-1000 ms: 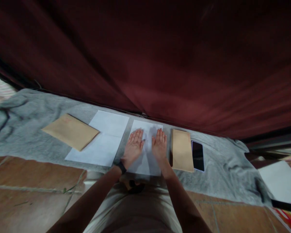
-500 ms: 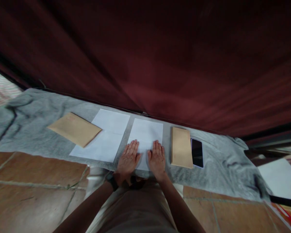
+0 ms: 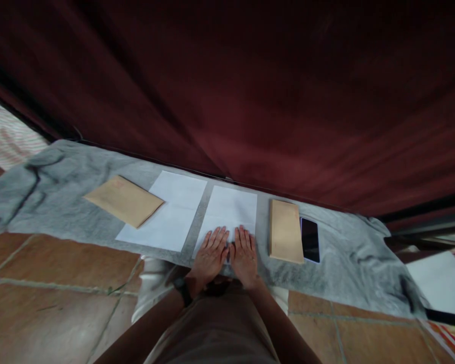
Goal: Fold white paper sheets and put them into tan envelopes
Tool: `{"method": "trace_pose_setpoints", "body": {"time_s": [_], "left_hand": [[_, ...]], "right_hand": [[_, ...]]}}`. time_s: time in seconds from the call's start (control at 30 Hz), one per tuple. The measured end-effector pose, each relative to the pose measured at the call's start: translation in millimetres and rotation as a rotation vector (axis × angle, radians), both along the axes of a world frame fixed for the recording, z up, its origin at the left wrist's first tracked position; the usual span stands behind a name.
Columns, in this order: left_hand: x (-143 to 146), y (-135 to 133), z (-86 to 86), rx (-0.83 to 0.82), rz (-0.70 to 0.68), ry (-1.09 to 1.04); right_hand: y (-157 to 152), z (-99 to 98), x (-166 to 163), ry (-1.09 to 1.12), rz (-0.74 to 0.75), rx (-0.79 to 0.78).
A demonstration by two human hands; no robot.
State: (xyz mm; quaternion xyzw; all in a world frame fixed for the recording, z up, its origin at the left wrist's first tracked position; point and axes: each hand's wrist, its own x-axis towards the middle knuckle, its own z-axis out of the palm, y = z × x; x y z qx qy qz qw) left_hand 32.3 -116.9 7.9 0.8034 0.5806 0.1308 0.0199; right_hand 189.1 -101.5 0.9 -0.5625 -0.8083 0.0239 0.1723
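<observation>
A white sheet of paper (image 3: 232,206) lies upright to me on the grey cloth. My left hand (image 3: 210,258) rests flat on its lower left part, fingers out and thumb toward the middle. Beside it my right hand (image 3: 244,258) lies flat on the lower right part, the thumbs almost meeting. Both hands are open and grip nothing; they hide the sheet's near end. To the left are more white paper (image 3: 178,202) and a brown envelope (image 3: 125,201) overlapping its edge. Right of my hands sits a stack of brown envelopes (image 3: 286,230).
A phone (image 3: 310,240) with a dark screen touches the envelope stack's right side. The grey cloth (image 3: 349,253) covers a long narrow surface, wrinkled at both ends. Behind it hangs a dark red curtain (image 3: 242,111). A white sheet-like item (image 3: 442,283) is at the far right.
Both hands have slid down the sheet toward my body and drawn closer together. The sheet's near left corner has come into view. The whole view has shifted slightly.
</observation>
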Motion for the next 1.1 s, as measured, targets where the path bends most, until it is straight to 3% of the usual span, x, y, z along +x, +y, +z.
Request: {"method": "trace_pose_setpoints", "body": {"time_s": [0.2,0.33,0.5,0.67,0.93,1.1], "left_hand": [[-37.9,-15.5,0.1,0.038,-0.014,0.030],[-58.6,-25.0,2.4,0.057,-0.113,0.056],[-55.7,-23.8,4.7,-0.040,-0.200,0.129],[-46.2,-17.7,8.1,-0.127,-0.186,0.243],[-60.6,-12.6,36.7,-0.134,-0.211,0.187],[-72.8,-21.6,50.3,-0.145,-0.245,0.057]], "right_hand": [[-10.5,-11.3,25.0,-0.015,-0.014,0.063],[-20.2,-8.5,36.7,-0.018,0.026,0.074],[-29.4,-0.1,48.2,-0.038,0.167,0.037],[-30.2,4.8,55.1,-0.056,0.259,-0.005],[-28.6,15.4,67.1,0.035,0.319,-0.116],[-21.1,10.5,87.5,0.170,0.356,-0.186]]}}
